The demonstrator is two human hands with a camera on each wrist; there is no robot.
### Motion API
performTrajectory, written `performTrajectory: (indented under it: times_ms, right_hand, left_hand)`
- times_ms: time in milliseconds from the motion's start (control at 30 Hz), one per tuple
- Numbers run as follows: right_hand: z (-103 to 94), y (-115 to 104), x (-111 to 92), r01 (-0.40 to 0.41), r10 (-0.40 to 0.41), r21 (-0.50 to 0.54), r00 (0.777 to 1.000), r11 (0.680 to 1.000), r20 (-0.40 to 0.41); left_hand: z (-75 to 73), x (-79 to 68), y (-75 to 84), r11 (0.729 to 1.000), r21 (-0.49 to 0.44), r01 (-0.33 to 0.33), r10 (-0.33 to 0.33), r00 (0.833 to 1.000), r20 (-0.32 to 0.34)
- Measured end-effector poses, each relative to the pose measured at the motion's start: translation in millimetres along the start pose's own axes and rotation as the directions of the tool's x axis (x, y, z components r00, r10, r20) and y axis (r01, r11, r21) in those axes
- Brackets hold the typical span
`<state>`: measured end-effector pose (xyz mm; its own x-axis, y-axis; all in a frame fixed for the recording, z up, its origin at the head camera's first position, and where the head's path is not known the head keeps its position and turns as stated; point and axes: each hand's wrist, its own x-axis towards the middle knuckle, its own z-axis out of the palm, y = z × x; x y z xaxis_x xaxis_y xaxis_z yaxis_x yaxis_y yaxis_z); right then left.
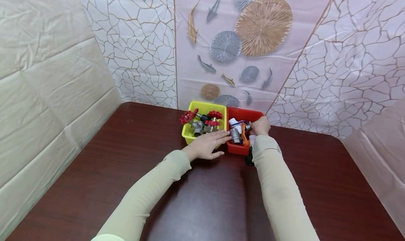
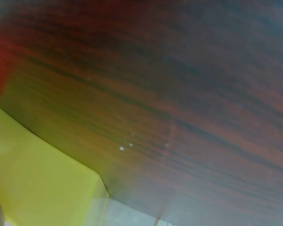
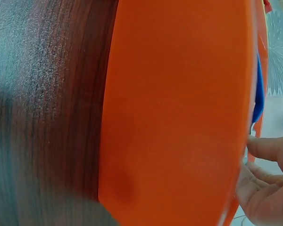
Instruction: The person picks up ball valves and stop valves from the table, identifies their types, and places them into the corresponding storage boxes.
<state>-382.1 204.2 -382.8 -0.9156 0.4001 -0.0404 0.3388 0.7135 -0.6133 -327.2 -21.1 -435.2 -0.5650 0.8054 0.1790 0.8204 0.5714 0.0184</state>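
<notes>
My left hand [image 1: 207, 145] lies with straight fingers across the front right of a yellow bin [image 1: 186, 137], fingertips by the red bin [image 1: 235, 149]. Red-wheeled gate valves [image 1: 212, 122] fill the yellow bin. My right hand [image 1: 261, 126] reaches over the red bin's right side. Its thumb and fingers [image 3: 266, 147] pinch the metal end of a blue-handled valve [image 1: 239, 123], partly hidden by the rim in the right wrist view. Around it in the red bin lie a grey metal fitting [image 1: 235, 136], an orange-handled piece [image 1: 244, 135] and white plastic fittings [image 1: 233, 122].
Both bins stand side by side near the back of a dark wooden table [image 1: 202, 202]. A black part [image 1: 249, 157] sticks out at the red bin's front right. A patterned cloth wall [image 1: 202, 58] rises behind. The left wrist view shows mostly tabletop.
</notes>
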Motion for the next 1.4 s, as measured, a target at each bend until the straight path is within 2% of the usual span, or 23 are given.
performTrajectory:
  times_ms: [133,300,433,667,833,1067,1400]
  right_hand:
    - [-1.7,-1,0,0.043,-0.045,-0.065,0.999,0.997,-0.029]
    - [-2.4,0,-1,0.039,-0.041,-0.090,0.999,0.995,-0.026]
    - [-2.7,2,-3,0.043,-0.046,-0.087,0.998,0.995,-0.035]
    - [-2.1,11,0,0.104,-0.111,-0.084,0.991,0.991,-0.073]
    - [-7.5,14,2,0.135,-0.140,-0.102,0.989,0.986,-0.050]
    - [-16.8,16,1,0.143,-0.146,-0.063,0.988,0.988,-0.055]
    - [-19.6,20,1,0.154,-0.154,-0.001,0.986,0.988,-0.059]
  left_hand:
    - [0.2,0.8,-0.2,1.000,-0.002,0.002,-0.002,1.000,0.000]
    - [0.2,-0.5,-0.5,1.000,-0.007,0.007,-0.007,1.000,0.014]
    - [-0.8,-1.5,-0.4,1.000,-0.009,0.011,-0.011,1.000,0.013]
    - [0.6,0.5,0.4,1.000,-0.008,0.011,-0.011,1.000,0.009]
    - [1.7,1.0,-0.1,1.000,-0.006,0.012,-0.012,1.000,0.001]
    - [-0.6,1.2,-0.7,1.000,-0.011,0.023,-0.023,1.000,-0.006]
    - [1.1,1.6,0.6,0.999,-0.009,0.032,-0.032,0.999,0.007]
